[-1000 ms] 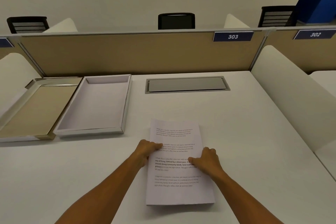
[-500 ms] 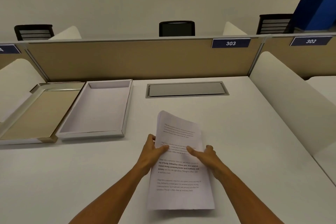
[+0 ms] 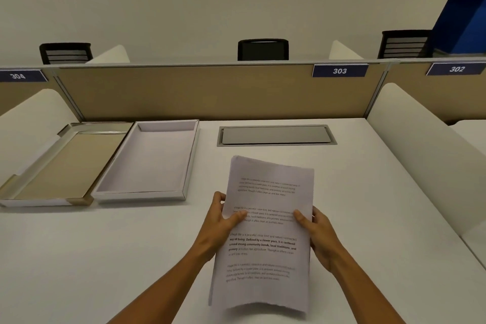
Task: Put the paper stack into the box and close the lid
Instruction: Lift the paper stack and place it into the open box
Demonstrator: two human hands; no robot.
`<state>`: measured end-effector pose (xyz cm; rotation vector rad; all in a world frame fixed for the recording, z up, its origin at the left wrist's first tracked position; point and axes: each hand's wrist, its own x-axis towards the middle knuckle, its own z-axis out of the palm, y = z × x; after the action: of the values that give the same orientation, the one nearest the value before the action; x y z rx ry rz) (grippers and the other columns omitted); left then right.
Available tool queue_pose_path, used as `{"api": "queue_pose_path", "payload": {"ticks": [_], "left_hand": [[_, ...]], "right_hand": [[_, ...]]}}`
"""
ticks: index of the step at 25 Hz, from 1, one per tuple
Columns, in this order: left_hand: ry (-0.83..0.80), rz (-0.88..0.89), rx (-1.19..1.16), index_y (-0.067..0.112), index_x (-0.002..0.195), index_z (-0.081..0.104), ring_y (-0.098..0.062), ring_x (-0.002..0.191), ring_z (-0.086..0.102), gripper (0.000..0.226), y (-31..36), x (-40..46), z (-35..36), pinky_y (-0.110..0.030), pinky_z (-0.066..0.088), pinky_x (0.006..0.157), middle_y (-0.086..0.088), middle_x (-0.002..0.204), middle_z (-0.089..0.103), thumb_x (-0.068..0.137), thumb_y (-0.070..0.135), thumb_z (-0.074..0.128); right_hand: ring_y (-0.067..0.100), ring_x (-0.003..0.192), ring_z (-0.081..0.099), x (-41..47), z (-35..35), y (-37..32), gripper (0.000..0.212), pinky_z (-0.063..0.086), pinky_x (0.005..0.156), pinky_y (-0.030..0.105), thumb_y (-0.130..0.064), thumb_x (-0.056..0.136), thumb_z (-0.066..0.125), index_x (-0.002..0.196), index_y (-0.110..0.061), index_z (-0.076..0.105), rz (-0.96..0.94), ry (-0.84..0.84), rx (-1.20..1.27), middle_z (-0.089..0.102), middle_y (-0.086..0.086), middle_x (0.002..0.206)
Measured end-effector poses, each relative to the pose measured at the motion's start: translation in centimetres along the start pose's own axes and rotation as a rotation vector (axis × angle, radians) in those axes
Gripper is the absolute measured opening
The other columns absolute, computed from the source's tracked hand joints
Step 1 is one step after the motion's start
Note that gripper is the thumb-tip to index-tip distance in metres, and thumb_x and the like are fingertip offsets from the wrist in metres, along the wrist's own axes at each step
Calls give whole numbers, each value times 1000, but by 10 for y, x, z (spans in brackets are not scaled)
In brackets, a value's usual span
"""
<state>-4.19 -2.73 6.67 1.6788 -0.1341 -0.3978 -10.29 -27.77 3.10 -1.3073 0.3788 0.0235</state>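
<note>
A stack of printed white paper (image 3: pixel 265 252) is lifted off the desk and held in both hands, slightly bent. My left hand (image 3: pixel 218 223) grips its left edge, thumb on top. My right hand (image 3: pixel 319 234) grips its right edge the same way. An open white box (image 3: pixel 147 192) lies empty at the left, beyond the paper. Its lid (image 3: pixel 39 201) rests upside down beside it at the far left, showing a tan inside.
The white desk (image 3: pixel 105 258) ends at a tan partition (image 3: pixel 210 92) with number plates. A grey cable hatch (image 3: pixel 276 135) is set into the desk behind the paper. White side dividers (image 3: pixel 420 155) flank the desk. Black chairs stand behind the partition.
The paper stack lay flat on the desk under both hands; both hands have gripped its side edges and raised it off the surface.
</note>
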Motion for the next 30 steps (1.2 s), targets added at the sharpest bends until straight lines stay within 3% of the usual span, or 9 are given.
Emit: {"api": "queue_pose_path", "payload": {"ticks": [6,8,10,13,19,22,25,30], "left_hand": [[68,86,-74,34,114,47,-24,88,74,47,18,4,-5,-44,65,69,-2,111,67,75,35,72],[107,147,-82,37,118,50,-25,92,72,43,19,4,-3,-36,65,69,0,111,67,81,32,73],[151,194,-84,30,124,55,-27,96,70,42,13,3,1,-38,64,72,1,110,69,86,26,71],[213,266,-94,23,123,58,-23,98,70,45,1,-2,4,-34,64,71,8,102,72,80,26,71],[273,340,-115,10,125,58,-21,100,69,53,-14,-4,7,-33,64,69,-3,106,71,76,23,73],[316,342,-136,13,123,60,-18,98,69,50,-20,-6,12,-30,64,68,0,105,71,75,23,74],[351,369,-126,19,118,61,-15,97,69,45,-21,-8,14,-25,63,68,3,103,71,75,22,73],[340,428,-106,10,123,60,-16,99,67,49,-10,-2,7,-21,60,66,0,106,70,77,21,72]], "right_hand": [[18,91,74,-16,39,-28,22,63,65,34,-30,96,59,117,-36,57,-246,122,-49,72,-2,107],[14,93,72,-22,51,-29,23,62,64,31,-32,96,56,114,-45,55,-305,124,-43,71,-8,103],[10,96,70,-28,58,-26,26,61,63,28,-35,94,55,111,-55,54,-352,118,-50,69,-15,102],[9,101,67,-33,60,-17,33,60,64,24,-34,94,55,112,-61,52,-406,117,-78,68,-18,103],[11,106,65,-31,50,-1,44,60,76,26,-47,86,59,129,-47,48,-428,93,-101,66,-12,112],[13,103,66,-31,49,9,49,60,70,24,-47,85,59,131,-34,51,-415,112,-91,69,-13,106],[14,100,67,-30,48,12,39,60,66,21,-36,90,58,128,-26,56,-416,150,-92,71,-13,102],[13,100,68,-27,50,2,39,60,65,22,-34,93,58,130,-23,55,-436,144,-87,71,-13,102]]}}
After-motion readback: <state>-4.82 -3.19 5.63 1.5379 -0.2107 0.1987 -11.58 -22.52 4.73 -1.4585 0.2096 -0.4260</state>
